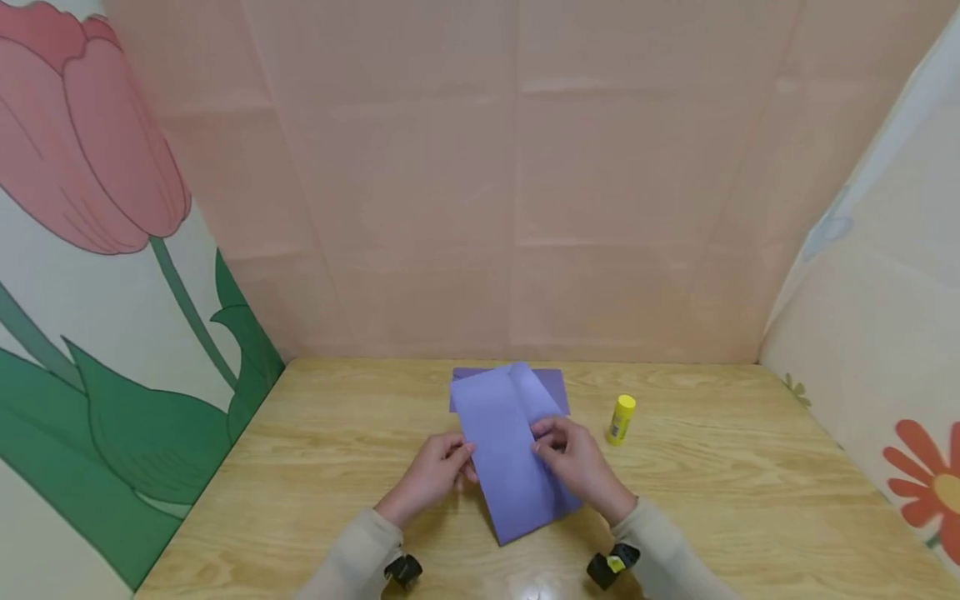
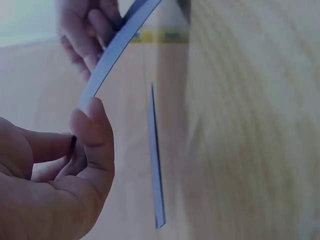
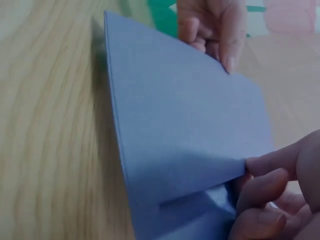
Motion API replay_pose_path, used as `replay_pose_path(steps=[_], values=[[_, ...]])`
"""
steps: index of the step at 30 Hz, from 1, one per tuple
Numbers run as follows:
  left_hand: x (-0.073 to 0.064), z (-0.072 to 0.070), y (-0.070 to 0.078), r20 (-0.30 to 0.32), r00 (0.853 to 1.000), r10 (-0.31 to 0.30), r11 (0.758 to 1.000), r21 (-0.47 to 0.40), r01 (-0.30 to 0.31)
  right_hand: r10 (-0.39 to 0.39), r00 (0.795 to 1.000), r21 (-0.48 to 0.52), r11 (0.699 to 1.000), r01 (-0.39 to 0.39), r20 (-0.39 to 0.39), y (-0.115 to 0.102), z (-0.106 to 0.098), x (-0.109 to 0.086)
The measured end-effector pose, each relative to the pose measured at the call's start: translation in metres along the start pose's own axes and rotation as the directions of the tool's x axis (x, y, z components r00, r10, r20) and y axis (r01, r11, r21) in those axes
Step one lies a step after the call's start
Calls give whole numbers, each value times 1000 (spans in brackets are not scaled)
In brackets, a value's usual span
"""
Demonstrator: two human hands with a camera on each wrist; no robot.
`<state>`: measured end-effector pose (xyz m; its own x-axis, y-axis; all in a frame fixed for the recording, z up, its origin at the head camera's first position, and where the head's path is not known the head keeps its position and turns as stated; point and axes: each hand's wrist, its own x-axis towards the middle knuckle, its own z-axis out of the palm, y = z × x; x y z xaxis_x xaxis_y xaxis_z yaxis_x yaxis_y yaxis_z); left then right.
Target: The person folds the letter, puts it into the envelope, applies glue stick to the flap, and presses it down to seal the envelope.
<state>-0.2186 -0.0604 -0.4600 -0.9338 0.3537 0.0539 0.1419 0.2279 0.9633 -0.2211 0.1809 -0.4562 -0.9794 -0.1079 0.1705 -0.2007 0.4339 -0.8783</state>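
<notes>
Between our left fingers [image 1: 461,454] and right fingers [image 1: 555,426]: folded purple paper [image 1: 491,458], pinched by us at both sides, tilted over the worktop [image 1: 300,500].
Layers [image 3: 195,202]: parted at our right fingers.
Beyond our fingers: another purple piece [image 1: 555,387].
Yellow glue stick [image 1: 621,419]: upright, right of our fingers, contents hidden.

Head view: high, from the surface's [image 1: 757,500] near side, facing forward and down; widest, reaching past the far edge. Left wrist view: low, close in at left hand [image 2: 52,200], rolled sideways, surface upright along frame's right; folded purple paper [image 3: 185,105] edge-on. Right wrist view: close at right hand [image 1: 579,457], rolled opposite, facing leftward across paper's broad face. All three share paper, both hands.
</notes>
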Motion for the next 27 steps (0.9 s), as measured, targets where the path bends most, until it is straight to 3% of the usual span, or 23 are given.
replay_pose_path(steps=[5,7,9,12,14,16,17,19,21,23,24,27], values=[[-2,-1,-2,66,996,-57,998,-28,59,-103,994,-156,983,96,-33,2,2,2],[-5,-3,-2,141,984,-109,994,12,109,-152,988,-248,958,142,-22,4,3,2],[-8,-6,-2,224,963,-149,988,70,137,-197,980,-334,923,189,10,6,3,1],[-11,-9,2,299,943,-146,979,183,93,-255,964,-455,852,260,74,10,3,-1],[-13,-9,5,298,951,-86,964,267,4,-278,953,-502,810,302,125,13,2,-2],[-14,-8,9,270,963,-14,926,367,-90,-301,937,-519,780,349,178,16,1,-2],[-15,-8,11,258,966,28,896,422,-138,-314,927,-520,768,375,205,17,1,-2],[-17,-5,14,238,967,92,818,536,-210,-342,904,-518,741,427,256,21,1,-1],[-20,-3,16,228,966,119,743,625,-239,-362,883,-518,716,469,298,23,1,-1],[-23,1,16,237,966,102,671,701,-243,-367,871,-522,698,490,328,25,1,-1],[-25,2,16,245,967,73,646,727,-233,-360,870,-526,694,492,338,25,2,-1],[-30,7,13,259,966,-14,603,772,-199,-316,879,-536,701,470,358,24,1,0]])
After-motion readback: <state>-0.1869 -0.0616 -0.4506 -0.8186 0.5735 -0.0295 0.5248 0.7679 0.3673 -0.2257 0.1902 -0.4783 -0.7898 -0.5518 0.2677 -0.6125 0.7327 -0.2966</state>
